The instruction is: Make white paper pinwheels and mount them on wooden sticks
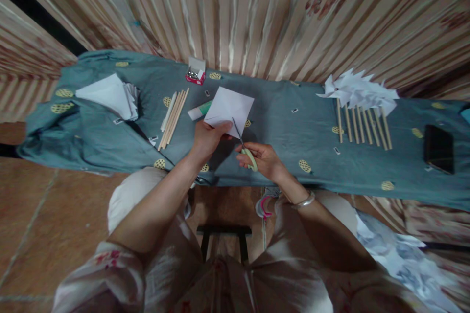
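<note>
My left hand (pixel 210 140) pinches the near left edge of a square white sheet of paper (pixel 228 106), thumb on top. The sheet is held above the cloth with one corner toward me. In my right hand (pixel 265 159) is a pair of scissors (pixel 249 157) with pale green handles, fingers wrapped round them. Their dark blades lie over the paper's near corner, pointing toward its middle; I cannot tell how far they cut in. A glue stick (pixel 201 110), white and green, lies partly behind the sheet.
Wooden sticks (pixel 175 116) and a fanned stack of white paper (pixel 110 97) lie left. A small red box (pixel 195 73) of metal pieces stands behind. Several paper pinwheels (pixel 362 92) on sticks and a dark phone (pixel 439 148) lie right, on the blue-green cloth (pixel 290 139).
</note>
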A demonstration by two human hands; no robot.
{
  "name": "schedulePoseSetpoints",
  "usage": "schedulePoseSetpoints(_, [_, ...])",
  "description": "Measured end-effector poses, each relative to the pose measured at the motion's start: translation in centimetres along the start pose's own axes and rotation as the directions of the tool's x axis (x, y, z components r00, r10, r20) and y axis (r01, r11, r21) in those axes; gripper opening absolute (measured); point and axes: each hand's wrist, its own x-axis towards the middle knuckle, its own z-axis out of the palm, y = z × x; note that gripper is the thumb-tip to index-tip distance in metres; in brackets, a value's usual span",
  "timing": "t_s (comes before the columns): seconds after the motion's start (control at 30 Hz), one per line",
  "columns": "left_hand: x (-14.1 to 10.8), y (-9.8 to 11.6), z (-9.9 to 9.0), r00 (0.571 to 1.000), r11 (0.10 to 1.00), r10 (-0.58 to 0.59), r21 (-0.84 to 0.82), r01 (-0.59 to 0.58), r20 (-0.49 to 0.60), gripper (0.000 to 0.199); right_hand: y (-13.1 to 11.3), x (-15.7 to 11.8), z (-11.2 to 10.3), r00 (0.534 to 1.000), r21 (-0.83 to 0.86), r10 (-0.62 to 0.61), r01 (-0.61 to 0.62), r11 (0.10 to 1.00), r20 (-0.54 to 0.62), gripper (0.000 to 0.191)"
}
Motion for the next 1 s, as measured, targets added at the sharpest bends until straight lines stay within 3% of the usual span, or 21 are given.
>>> schedulePoseSetpoints(1.0, [-0.11,-0.05,0.08,1.0,1.0,-0.009,0.007,0.009,0.001,0.027,-0.05,-0.02,0.01,1.0,-0.04,-0.031,0.031,0.999,-0.005,0.045])
